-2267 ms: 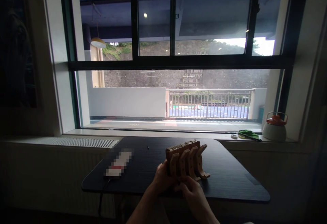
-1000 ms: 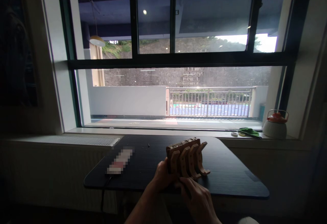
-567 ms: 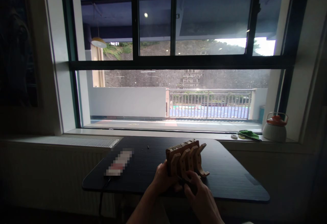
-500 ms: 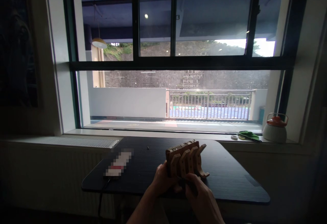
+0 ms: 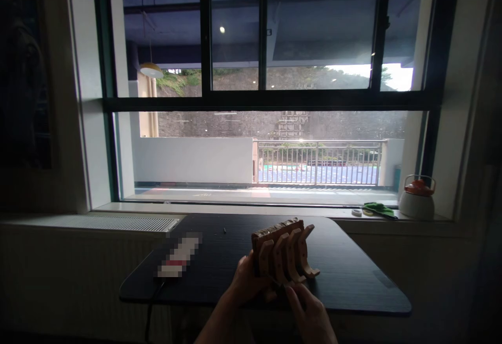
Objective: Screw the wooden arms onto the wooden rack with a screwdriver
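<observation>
Head view, right hand (image 5: 309,308) lowered, left hand (image 5: 246,281) still gripping wooden rack (image 5: 291,254)

The slab (image 5: 275,231) looks wooden, its upper edge rough and bark-like. The curved pieces (image 5: 291,256) are paler wood, smooth and matt. Fine grain-like lines and a soft sheen cover the dark desk (image 5: 353,276). The pot (image 5: 416,206) looks smooth; the railing (image 5: 317,162), shiny metal.

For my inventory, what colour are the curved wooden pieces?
The curved pieces are light brown, seen best in the head view.
</observation>
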A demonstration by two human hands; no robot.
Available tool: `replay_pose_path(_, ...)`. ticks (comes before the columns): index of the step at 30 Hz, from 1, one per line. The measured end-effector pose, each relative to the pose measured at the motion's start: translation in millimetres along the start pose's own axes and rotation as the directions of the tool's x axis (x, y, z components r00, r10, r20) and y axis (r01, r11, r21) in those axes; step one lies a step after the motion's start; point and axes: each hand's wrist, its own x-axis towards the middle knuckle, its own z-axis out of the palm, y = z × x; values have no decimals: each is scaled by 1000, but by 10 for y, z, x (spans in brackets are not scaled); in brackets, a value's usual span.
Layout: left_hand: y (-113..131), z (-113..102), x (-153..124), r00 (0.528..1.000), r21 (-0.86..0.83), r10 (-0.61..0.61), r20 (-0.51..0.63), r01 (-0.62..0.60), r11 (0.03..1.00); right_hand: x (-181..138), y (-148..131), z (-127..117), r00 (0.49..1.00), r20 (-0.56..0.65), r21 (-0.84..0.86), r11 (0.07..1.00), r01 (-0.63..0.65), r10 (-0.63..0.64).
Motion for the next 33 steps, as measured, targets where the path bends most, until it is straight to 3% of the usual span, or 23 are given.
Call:
replay_pose_path(3,-20,8,-2,1000,3,3,-12,-3,1000,-24,-96,-58,999,39,-120,992,39,-34)
replay_pose_path(8,-58,11,-6,1000,-5,5,-8,-5,1000,-27,-315,-96,936,99,-314,882,353,-339)
replay_pose_path(10,-74,12,-3,1000,-6,16,-4,-16,1000,-12,-363,-73,920,131,-379,839,390,-368)
replay_pose_path(14,-96,15,12,1000,-15,16,10,-16,1000,20,-366,27,944,119,-359,873,331,-309)
replay_pose_path(18,-112,25,21,1000,-21,-2,5,2,1000,45,-263,160,997,-25,-70,995,77,-79)
replay_pose_path(20,-114,30,20,1000,-28,-9,0,9,1000,65,-217,194,998,-44,76,997,-32,36)
replay_pose_path(22,-104,30,16,1000,-34,-14,2,14,999,82,-208,180,997,-17,113,991,-74,77)
replay_pose_path(25,-68,21,8,1000,-36,-16,1,16,999,85,-269,87,999,36,-60,998,-36,38)
replay_pose_path(29,-28,5,3,1000,-24,-1,5,2,1000,52,-391,-21,980,94,-342,919,196,-174)
replay_pose_path(31,-25,4,4,1000,-19,-4,8,4,1000,38,-422,-21,963,125,-385,883,268,-238)
replay_pose_path(33,-28,6,8,1000,-19,-17,8,17,1000,37,-421,10,966,117,-366,895,256,-229)
